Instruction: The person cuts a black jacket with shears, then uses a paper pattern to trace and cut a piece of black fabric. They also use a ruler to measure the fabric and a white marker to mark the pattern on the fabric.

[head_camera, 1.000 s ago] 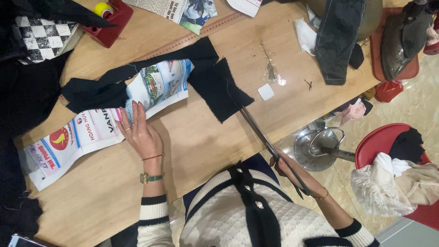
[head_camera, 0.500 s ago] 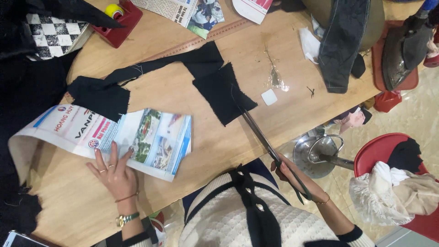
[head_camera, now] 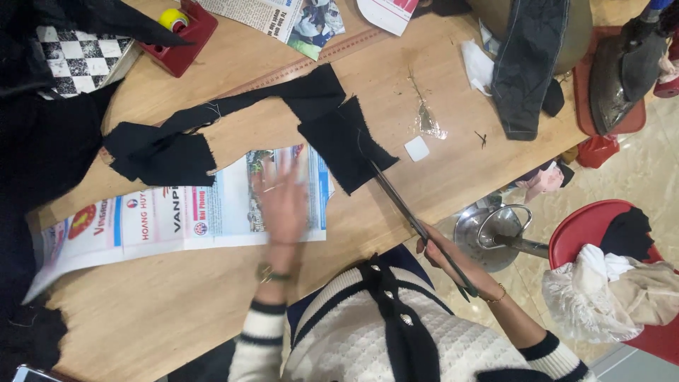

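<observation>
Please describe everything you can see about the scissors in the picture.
The scissors are long, with slim, dark metal blades that look shut or nearly so. They lie slanted, tips up-left, handles down-right. The tips rest on the edge of a frayed black cloth piece on the wooden table. The right hand grips the handle end, which hangs past the table edge; the handle loops are mostly hidden by the fingers.

Newspaper (head_camera: 177,223) lies flat on wood table w/ black fabric strip (head_camera: 233,120) along its top edge; long scissors (head_camera: 414,219) angled, tips touching the fabric's right piece.
</observation>
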